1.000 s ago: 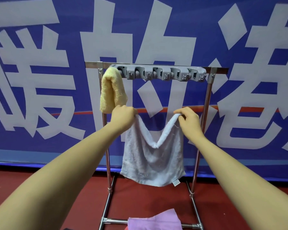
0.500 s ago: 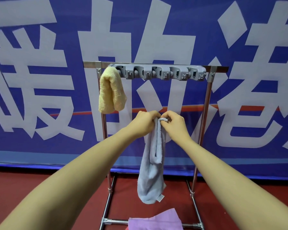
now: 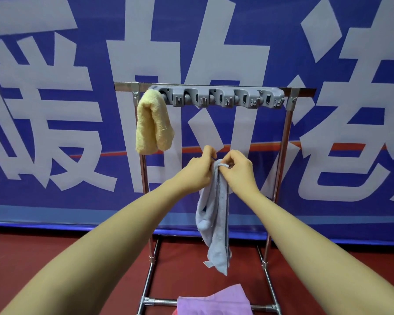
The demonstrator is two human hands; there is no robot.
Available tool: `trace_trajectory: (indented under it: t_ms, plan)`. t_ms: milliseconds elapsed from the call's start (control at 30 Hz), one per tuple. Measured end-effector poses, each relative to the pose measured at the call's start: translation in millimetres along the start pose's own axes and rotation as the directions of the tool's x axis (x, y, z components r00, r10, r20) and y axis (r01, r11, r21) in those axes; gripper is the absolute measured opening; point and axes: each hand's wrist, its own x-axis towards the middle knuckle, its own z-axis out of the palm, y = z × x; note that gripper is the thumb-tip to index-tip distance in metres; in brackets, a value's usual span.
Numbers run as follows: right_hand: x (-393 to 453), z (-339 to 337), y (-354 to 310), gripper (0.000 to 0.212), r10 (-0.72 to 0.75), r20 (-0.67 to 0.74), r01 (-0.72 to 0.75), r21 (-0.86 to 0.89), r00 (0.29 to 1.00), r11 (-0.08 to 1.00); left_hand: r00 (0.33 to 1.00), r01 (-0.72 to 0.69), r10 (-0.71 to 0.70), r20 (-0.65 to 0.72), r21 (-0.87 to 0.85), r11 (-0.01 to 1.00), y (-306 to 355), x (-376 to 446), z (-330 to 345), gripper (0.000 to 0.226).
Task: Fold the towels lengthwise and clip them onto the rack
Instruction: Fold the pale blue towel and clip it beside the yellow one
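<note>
- Left hand [image 3: 199, 172] and right hand [image 3: 238, 170]: both are pinched on the top edge of the pale blue towel [image 3: 214, 219], knuckles nearly touching.
- The towel is held doubled lengthwise and hangs as a narrow strip in front of the rack [image 3: 287, 142], below the grey clip bar [image 3: 221, 97].
- Yellow towel [image 3: 152, 123] is already clipped at the bar's left end.
- Step judged: fold done, clipping not yet.
- Next move calls for the gathered top to be raised into a free clip.
- Purple towel [image 3: 212, 302] lies below, untouched.
</note>
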Motion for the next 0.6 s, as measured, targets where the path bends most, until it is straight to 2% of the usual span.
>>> trace_trajectory:
  t_ms: [100,200,333,433,600]
  plan:
    - [5.2,-3.3,-5.1,0.021,-0.022,-0.038,0.024,0.052,0.999,0.998,0.990,-0.058,0.075,-0.116,0.142,0.988,0.8,-9.0,1.9,0.012]
    - [14.0,-10.5,-8.9,0.011,-0.049,-0.056,0.052,0.049,0.997,0.997,0.978,-0.117,0.145,-0.153,0.177,0.977,-5.9,-14.7,1.8,0.026]
    - [19.2,-16.4,-13.4,0.005,-0.052,-0.026,0.054,0.095,0.998,0.994,0.982,-0.086,0.118,-0.150,0.207,0.975,-12.0,-8.5,5.1,0.044]
    - [20.8,-19.5,-14.1,0.006,-0.045,-0.038,0.049,0.106,0.998,0.993,0.991,-0.045,0.076,-0.107,0.269,0.962,-16.0,-7.8,10.3,0.039]
    - [25.0,-31.6,-16.6,0.007,-0.009,-0.081,0.024,0.185,0.997,0.982,0.995,0.091,-0.078,-0.064,0.251,0.964,-25.9,-16.6,14.4,0.028]
